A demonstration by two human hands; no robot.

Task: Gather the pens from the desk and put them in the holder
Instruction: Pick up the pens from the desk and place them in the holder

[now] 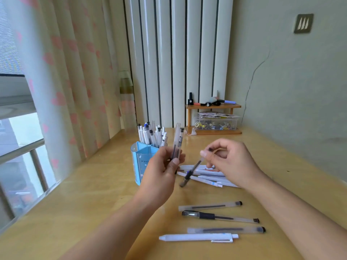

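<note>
Both hands are working above the middle of the wooden counter (93,194). The left hand (163,169) is closing its fingers around a clear plastic pen with a dark refill (177,142), holding it upright just beside the blue heart-patterned plastic holder (138,162). The right hand (231,162) is pinching the upper end of a slim clear pen with a black rubber grip (190,173) between thumb and forefinger; this pen is hanging tilted, its tip pointing down toward the counter.

The holder is standing near the far left part of the counter and is already carrying many white pens (152,136). A loose heap of white pens (204,175) is lying behind the right hand, and four more pens are waiting in a row near the front edge: a frosted clear capped pen (210,205), a black-grip gel pen (219,216), another frosted capped pen (227,230) and a white click pen (199,237).

I think the risk is the right hand's light pinch: the hanging pen may be slipping out and rolling away. Also the holder looks crowded, so pushing new pens in carelessly could be tipping it or knocking others out.
</note>
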